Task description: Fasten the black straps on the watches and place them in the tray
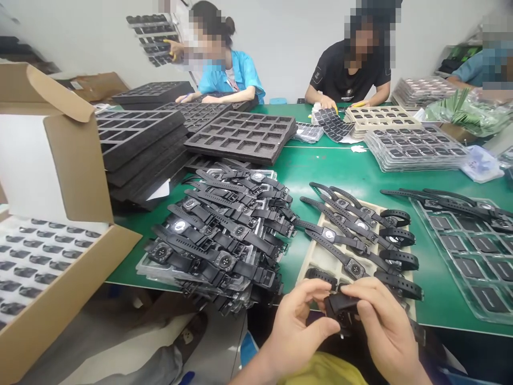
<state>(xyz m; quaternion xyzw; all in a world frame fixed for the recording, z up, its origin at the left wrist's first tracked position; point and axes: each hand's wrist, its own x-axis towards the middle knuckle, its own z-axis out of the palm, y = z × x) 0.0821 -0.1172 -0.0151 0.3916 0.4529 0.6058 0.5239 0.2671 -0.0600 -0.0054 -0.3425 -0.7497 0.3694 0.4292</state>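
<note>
My left hand (298, 326) and my right hand (385, 326) both grip one black smartwatch (340, 309) at the table's front edge, with its strap bent between my fingers. Just beyond them lies a cream tray (304, 267). Several watches with straps spread out, among them a watch (355, 267), rest across it, and coiled watches (401, 259) line its right side. To the left, a large heap of black watches (224, 240) is stacked on clear plastic trays (160, 270). My fingers hide part of the held watch.
An open cardboard box (76, 176) with watches in white foam stands at left. Black foam trays (240, 136) are stacked behind the heap. A clear tray (460, 267) of black pieces lies right, stacked clear trays (417, 149) behind. Several people sit across the green table (288, 179).
</note>
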